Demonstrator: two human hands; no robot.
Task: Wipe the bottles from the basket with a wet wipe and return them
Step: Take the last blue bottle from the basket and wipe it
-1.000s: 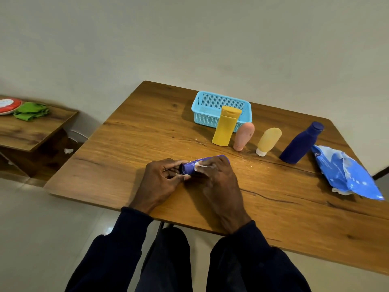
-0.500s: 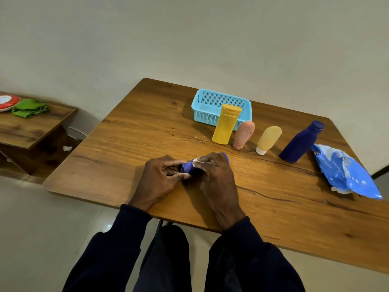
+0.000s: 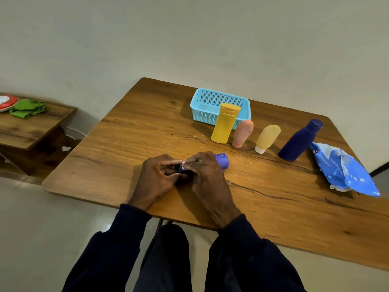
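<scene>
basket (image 3: 202,117) lies behind the left of 4 bottles (image 3: 267,137), wipe pack (image 3: 345,171) right of them.

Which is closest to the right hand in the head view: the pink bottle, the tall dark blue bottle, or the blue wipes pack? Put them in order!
1. Pink bottle, just beyond the right hand, slightly to its right.
2. Dark blue bottle, standing farther right.
3. Wipes pack, lying farthest right.

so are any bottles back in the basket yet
No, the blue basket shows no bottle inside; the yellow bottle stands on the table in front of it.
</scene>
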